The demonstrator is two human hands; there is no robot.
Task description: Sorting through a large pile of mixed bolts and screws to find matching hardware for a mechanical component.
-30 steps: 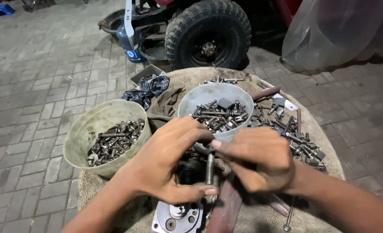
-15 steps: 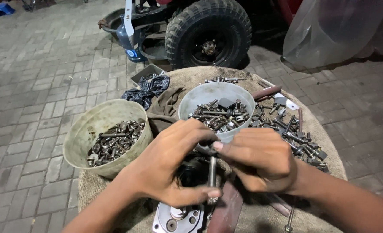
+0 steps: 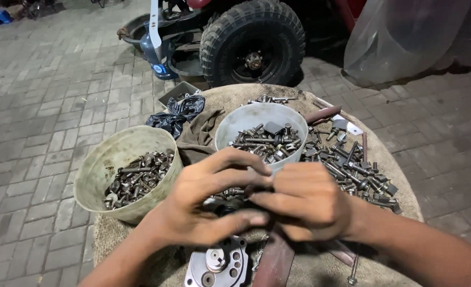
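Closest to the camera, a round metal part with holes (image 3: pixel 218 264) lies on the sack-covered round table (image 3: pixel 400 196), just below the two hands. The left hand (image 3: pixel 203 204) and the right hand (image 3: pixel 304 199) meet just above it, with their fingertips pressed together. Their fingers are curled around a small dark metal piece (image 3: pixel 230 201), but most of it is hidden, so what it is cannot be told. A flat rusty brown bar (image 3: pixel 275 260) lies just right of the round metal part, under the right hand. Left of the hands sits a dirty pale bucket (image 3: pixel 124 172) with bolts and nuts in it. Just behind the hands sits a white bucket (image 3: pixel 259 130), also full of bolts. Right of the white bucket, many loose bolts (image 3: pixel 352 170) are spread over the table. Left of the white bucket lie a brown rag (image 3: pixel 201 135) and a black plastic bag (image 3: pixel 177 114). Far behind the table stands a big black tyre (image 3: pixel 252 40) on the brick ground.
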